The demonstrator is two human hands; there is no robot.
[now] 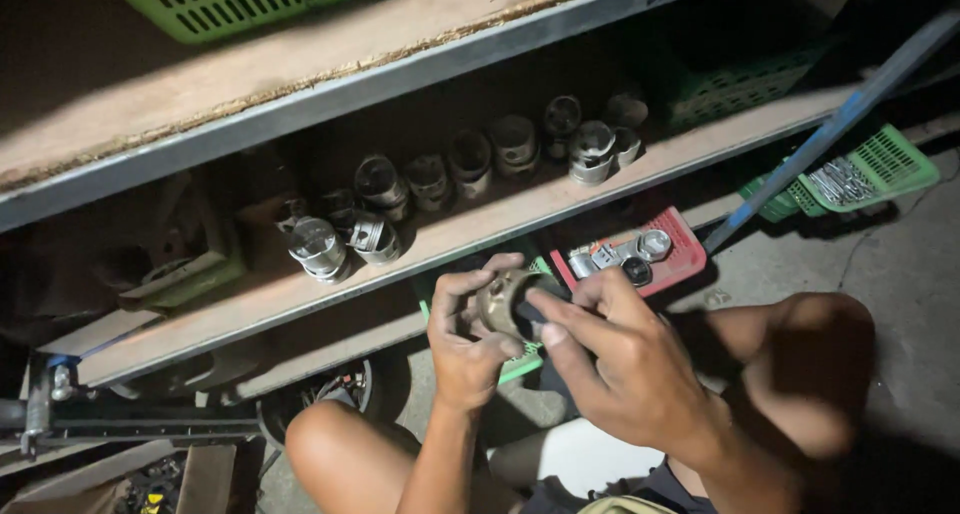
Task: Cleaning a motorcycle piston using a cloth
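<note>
Both hands, left hand (462, 342) and right hand (622, 359), clasp one piston (503, 302); a row of pistons (470, 164) already lines the shelf (300, 284).

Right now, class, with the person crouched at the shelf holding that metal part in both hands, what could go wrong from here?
1. The dull round metal piston sits only in the fingertip grip of the left hand and right hand; it could slip and fall near the bare knees.
2. The shiny metal pistons stand near the wooden shelf edge; a bump could knock them off.
3. Dim light may hide defects.
</note>
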